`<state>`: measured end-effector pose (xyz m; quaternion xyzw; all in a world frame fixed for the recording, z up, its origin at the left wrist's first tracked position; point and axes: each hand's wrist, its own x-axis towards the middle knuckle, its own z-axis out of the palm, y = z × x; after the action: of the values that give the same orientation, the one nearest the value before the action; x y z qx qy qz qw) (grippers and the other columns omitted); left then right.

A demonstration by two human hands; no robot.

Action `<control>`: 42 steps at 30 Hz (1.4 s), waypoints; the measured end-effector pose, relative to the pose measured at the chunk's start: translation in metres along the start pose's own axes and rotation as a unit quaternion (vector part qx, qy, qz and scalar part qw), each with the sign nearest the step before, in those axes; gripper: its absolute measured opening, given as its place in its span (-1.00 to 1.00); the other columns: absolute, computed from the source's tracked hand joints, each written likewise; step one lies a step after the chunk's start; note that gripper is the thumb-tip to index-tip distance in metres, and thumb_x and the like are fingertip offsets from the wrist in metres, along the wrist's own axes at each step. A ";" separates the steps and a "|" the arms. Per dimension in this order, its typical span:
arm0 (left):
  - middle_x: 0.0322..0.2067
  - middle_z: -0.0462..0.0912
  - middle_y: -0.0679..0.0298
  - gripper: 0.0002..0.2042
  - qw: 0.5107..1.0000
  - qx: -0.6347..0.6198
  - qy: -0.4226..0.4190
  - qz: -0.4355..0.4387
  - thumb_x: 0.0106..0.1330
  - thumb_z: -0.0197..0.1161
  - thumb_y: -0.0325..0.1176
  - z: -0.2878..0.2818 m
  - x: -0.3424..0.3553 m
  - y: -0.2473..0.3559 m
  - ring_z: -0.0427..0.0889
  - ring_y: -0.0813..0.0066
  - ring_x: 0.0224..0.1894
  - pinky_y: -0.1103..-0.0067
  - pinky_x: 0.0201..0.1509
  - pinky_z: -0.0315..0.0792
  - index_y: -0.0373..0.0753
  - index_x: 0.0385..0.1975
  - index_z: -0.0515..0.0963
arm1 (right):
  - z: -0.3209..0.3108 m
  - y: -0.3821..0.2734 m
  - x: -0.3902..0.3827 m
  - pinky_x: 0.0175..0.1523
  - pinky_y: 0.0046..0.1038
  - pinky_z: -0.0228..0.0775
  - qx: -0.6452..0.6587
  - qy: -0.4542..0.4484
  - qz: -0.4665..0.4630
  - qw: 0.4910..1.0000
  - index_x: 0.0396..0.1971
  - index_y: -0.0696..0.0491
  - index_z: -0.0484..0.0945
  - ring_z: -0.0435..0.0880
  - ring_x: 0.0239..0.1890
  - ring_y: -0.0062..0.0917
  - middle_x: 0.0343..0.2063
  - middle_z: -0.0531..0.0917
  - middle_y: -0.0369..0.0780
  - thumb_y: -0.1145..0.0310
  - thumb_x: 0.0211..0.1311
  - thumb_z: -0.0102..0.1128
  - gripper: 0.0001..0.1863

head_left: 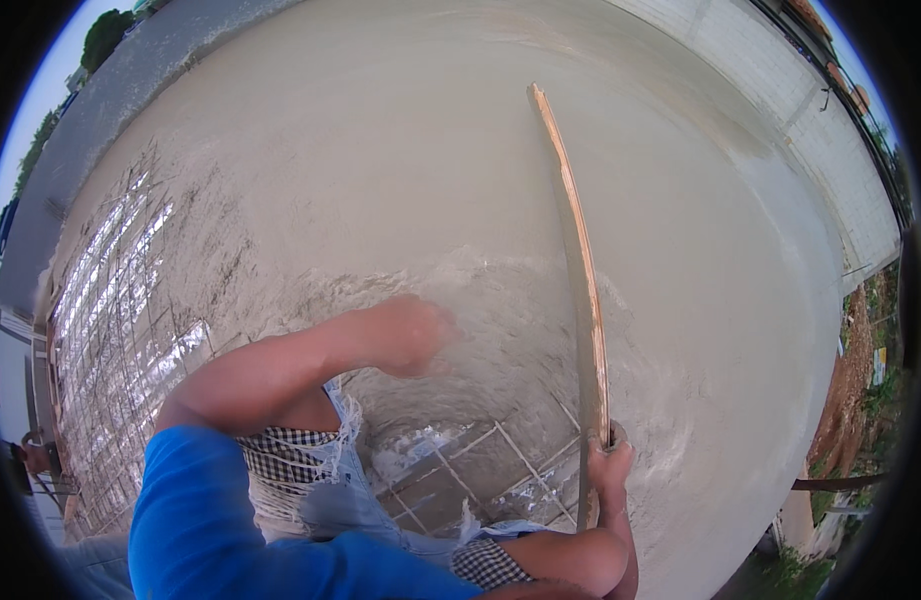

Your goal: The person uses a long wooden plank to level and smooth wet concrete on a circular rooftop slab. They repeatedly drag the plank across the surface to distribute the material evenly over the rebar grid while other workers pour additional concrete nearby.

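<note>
My right hand point(610, 460) is closed round the near part of a long wooden screed board point(586, 265). The board stands on its edge on wet grey concrete point(410, 170) and reaches far out from me. Its upper edge is bare, light wood, and its side is coated grey. My left hand point(417, 335) is over the rough, churned concrete left of the board, apart from it. Motion smears its fingers, so whether it holds anything cannot be made out.
Rebar mesh point(500, 460) shows through by my legs, and more mesh point(120, 270) lies over shiny sheeting at the left. A pale block wall point(840, 150) bounds the right side. Beyond the slab's right edge is reddish soil point(852, 390). A person point(35, 455) is at the far left.
</note>
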<state>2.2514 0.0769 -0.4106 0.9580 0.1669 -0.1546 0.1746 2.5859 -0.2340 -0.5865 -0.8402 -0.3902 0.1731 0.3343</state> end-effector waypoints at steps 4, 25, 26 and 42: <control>0.06 0.69 0.01 -0.46 0.998 -0.025 -0.048 -0.009 0.43 0.31 0.02 0.009 0.001 0.005 0.68 -0.01 0.17 0.16 0.20 0.58 -0.23 0.25 0.57 | 0.009 -0.041 0.104 -0.07 -0.19 0.62 -0.023 -0.016 -0.051 0.998 -0.01 0.23 0.71 0.84 -0.23 -0.12 -0.32 0.81 0.05 0.40 0.17 0.44 -0.61; -0.04 0.74 -0.06 -0.65 0.808 -0.355 0.161 -0.442 0.41 0.25 -0.06 -0.046 -0.127 0.039 0.71 -0.13 0.04 0.12 0.17 0.56 -0.18 -0.06 0.73 | -0.287 -0.310 0.112 -0.10 -0.23 0.62 -0.168 -0.158 0.016 0.973 -0.04 0.19 0.71 0.84 -0.29 -0.23 -0.35 0.81 0.00 0.39 0.18 0.34 -0.65; -0.04 0.74 -0.08 -0.64 0.785 -0.375 0.163 -0.465 0.41 0.26 -0.04 -0.059 -0.147 0.062 0.70 -0.13 0.04 0.12 0.16 0.56 -0.20 -0.06 0.72 | -0.317 -0.321 0.081 -0.11 -0.25 0.63 -0.180 -0.174 0.018 0.968 -0.02 0.19 0.71 0.84 -0.29 -0.26 -0.35 0.81 -0.01 0.41 0.17 0.35 -0.64; 0.07 0.69 -0.27 -0.03 0.623 -0.523 0.133 -0.566 0.26 0.24 0.47 -0.224 -0.211 0.263 0.66 -0.13 0.22 0.20 0.27 0.52 -0.49 0.21 0.52 | -0.426 -0.401 -0.062 -0.07 -0.06 0.66 -0.167 -0.332 -0.218 0.903 -0.01 0.17 0.69 0.76 -0.22 0.02 -0.32 0.76 0.02 0.37 0.01 0.51 -0.52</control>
<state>2.2136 -0.1249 -0.0619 0.4316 0.7505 0.0196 0.5001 2.5654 -0.2742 -0.0001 -0.6716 -0.6750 0.2973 0.0698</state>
